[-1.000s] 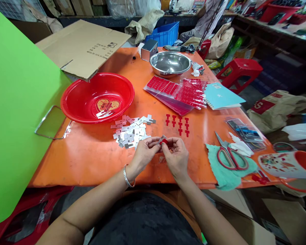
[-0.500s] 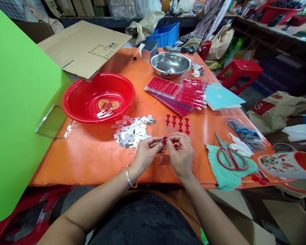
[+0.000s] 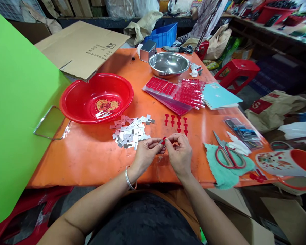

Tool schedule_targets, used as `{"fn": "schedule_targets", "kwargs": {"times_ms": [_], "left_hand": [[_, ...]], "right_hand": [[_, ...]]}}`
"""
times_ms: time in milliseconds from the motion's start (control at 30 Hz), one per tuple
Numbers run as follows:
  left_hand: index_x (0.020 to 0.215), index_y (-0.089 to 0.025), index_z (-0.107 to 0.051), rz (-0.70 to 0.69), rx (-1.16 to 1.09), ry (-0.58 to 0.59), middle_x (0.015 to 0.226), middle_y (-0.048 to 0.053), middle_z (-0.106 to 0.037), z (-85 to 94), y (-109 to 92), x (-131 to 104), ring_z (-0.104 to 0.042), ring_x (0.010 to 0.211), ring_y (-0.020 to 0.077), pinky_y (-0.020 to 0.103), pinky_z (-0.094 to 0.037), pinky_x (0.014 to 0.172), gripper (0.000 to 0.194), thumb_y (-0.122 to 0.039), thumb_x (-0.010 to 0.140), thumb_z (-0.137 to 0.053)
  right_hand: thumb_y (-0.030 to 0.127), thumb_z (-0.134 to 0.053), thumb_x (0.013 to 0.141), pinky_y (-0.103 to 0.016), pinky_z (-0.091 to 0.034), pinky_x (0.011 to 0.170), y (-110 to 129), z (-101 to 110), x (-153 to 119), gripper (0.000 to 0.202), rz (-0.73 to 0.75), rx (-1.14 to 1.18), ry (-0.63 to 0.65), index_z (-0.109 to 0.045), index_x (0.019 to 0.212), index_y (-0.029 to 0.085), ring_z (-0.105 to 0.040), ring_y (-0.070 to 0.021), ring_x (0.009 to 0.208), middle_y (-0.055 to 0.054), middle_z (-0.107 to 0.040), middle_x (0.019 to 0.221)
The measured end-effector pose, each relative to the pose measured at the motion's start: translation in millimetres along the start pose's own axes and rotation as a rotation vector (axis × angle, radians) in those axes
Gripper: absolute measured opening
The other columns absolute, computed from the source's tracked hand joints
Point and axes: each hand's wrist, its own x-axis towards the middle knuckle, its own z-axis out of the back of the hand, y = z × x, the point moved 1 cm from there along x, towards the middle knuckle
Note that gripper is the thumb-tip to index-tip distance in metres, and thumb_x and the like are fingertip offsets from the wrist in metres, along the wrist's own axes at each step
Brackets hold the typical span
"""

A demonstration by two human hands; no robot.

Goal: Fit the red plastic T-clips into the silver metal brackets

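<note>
Between my two hands, just above the orange table (image 3: 91, 160), is a small red piece (image 3: 164, 140), mostly covered by fingers. My left hand (image 3: 148, 149) pinches it from the left, and my right hand (image 3: 179, 149) presses its fingertips against its right side. To the left of my hands lies a loose pile of small flat metal plates (image 3: 130, 134). Past my right hand, T-shaped red stickers (image 3: 179, 124) are set out in rows. The red basin (image 3: 73, 110) farther left holds a few of the metal plates (image 3: 104, 114).
Scissors (image 3: 225, 156) rest on a green cloth (image 3: 211, 160) at the right, near a patterned mug (image 3: 277, 163). Behind are red sticker sheets (image 3: 173, 93), a light-blue notebook (image 3: 220, 95) and a steel bowl (image 3: 165, 73). Cardboard (image 3: 79, 47) overhangs the basin; a green board (image 3: 20, 102) stands left.
The whole view has shifted slightly, so things on the table sit a little farther left. Both hands keep their pinch on the small red piece, with only slight finger movement.
</note>
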Motion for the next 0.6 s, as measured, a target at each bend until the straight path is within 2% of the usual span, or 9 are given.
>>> {"fn": "schedule_targets", "kwargs": {"times_ms": [167, 267, 300, 367, 467, 600], "left_hand": [[0.089, -0.010, -0.068, -0.010, 0.026, 0.027, 0.074, 0.007, -0.070, 0.5, 1, 0, -0.065, 0.065, 0.0152, 0.031, -0.053, 0.071, 0.028, -0.026, 0.067, -0.072], [0.089, -0.009, -0.068, 0.006, 0.037, 0.025, 0.076, 0.008, -0.070, 1.8, 2, 0, -0.065, 0.066, 0.0155, 0.031, -0.053, 0.070, 0.028, -0.025, 0.067, -0.072], [0.089, -0.009, -0.068, 0.014, 0.040, 0.021, 0.077, 0.009, -0.070, 2.1, 3, 0, -0.065, 0.066, 0.0156, 0.031, -0.053, 0.070, 0.028, -0.025, 0.067, -0.072], [0.090, -0.010, -0.068, 0.023, 0.045, 0.014, 0.077, 0.008, -0.070, 2.5, 5, -1, -0.065, 0.065, 0.0151, 0.031, -0.053, 0.070, 0.028, -0.026, 0.067, -0.072], [0.089, -0.011, -0.068, 0.010, 0.061, 0.018, 0.076, 0.007, -0.070, 1.8, 6, -2, -0.064, 0.064, 0.0140, 0.030, -0.053, 0.069, 0.027, -0.027, 0.068, -0.071], [0.087, -0.012, -0.069, -0.001, 0.117, 0.058, 0.073, 0.006, -0.069, 1.8, 11, -2, -0.063, 0.063, 0.0136, 0.027, -0.051, 0.066, 0.023, -0.027, 0.069, -0.069]], "right_hand": [[0.025, -0.060, 0.078, -0.025, -0.045, 0.057, -3, 0, 0, 0.009, -0.083, 0.085, 0.007, -0.052, 0.077, 0.020, -0.053, -0.0137, 0.069, -0.001, -0.052, 0.080], [0.027, -0.070, 0.067, -0.025, -0.047, 0.057, -11, 1, 1, 0.033, -0.198, 0.262, -0.065, -0.047, 0.090, 0.021, -0.054, -0.0119, 0.066, 0.001, -0.052, 0.080], [0.028, -0.073, 0.065, -0.024, -0.047, 0.056, -14, 1, 2, 0.040, -0.240, 0.318, -0.058, -0.046, 0.094, 0.021, -0.054, -0.0118, 0.064, 0.002, -0.052, 0.079], [0.033, -0.072, 0.065, -0.024, -0.046, 0.052, -19, 1, 1, 0.040, -0.322, 0.395, 0.053, -0.050, 0.096, 0.020, -0.053, -0.0113, 0.058, 0.002, -0.055, 0.076], [0.041, -0.066, 0.072, -0.023, -0.039, 0.044, -25, 1, -2, 0.026, -0.402, 0.471, 0.218, -0.061, 0.081, 0.017, -0.045, -0.0093, 0.047, 0.002, -0.056, 0.063], [0.041, -0.067, 0.072, -0.022, -0.038, 0.046, -31, -4, -5, 0.026, -0.415, 0.589, 0.221, -0.063, 0.065, 0.016, -0.044, -0.0090, 0.047, 0.003, -0.053, 0.053]]}}
